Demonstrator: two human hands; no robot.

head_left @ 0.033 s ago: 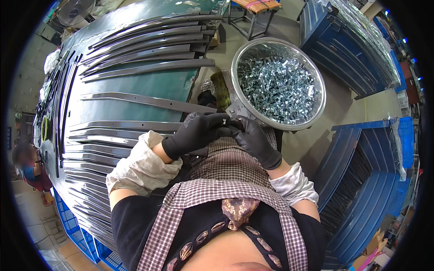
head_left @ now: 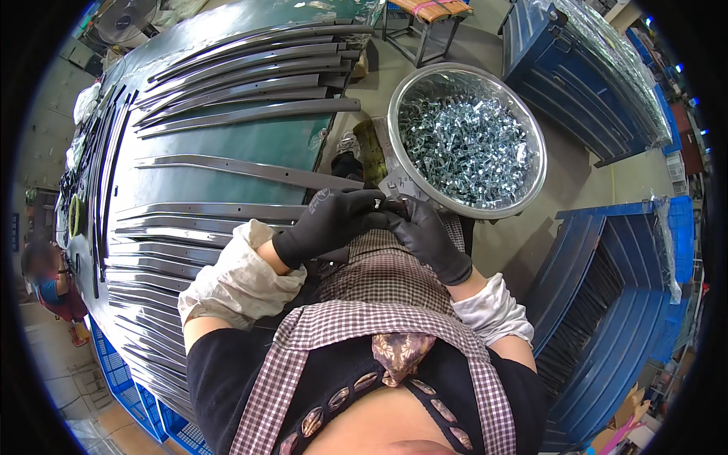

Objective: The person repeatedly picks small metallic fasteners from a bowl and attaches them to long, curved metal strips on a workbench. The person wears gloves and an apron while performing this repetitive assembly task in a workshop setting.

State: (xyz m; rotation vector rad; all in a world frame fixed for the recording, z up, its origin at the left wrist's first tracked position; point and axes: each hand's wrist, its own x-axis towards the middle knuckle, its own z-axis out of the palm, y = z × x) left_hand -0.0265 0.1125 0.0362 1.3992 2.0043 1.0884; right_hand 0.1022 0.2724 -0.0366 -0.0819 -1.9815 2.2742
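My left hand (head_left: 327,224) and my right hand (head_left: 431,239), both in black gloves, meet in front of my checked apron. Their fingers are closed and pressed together around a small shiny metal clip (head_left: 377,203), mostly hidden by the gloves. Just beyond the left hand, a long dark grey metal strip (head_left: 250,168) lies across the table with its end sticking out over the edge. More such strips (head_left: 182,212) lie in a row beneath my left forearm. Past the right hand stands a big round clear-rimmed tub (head_left: 396,144) full of small silvery metal clips (head_left: 470,152).
The green table (head_left: 280,144) carries another group of strips (head_left: 258,83) at its far end. Blue metal bins (head_left: 584,83) stand at the right, one (head_left: 629,303) holding dark strips. A wooden-topped stool (head_left: 432,9) is beyond the tub. Another person (head_left: 54,280) is at far left.
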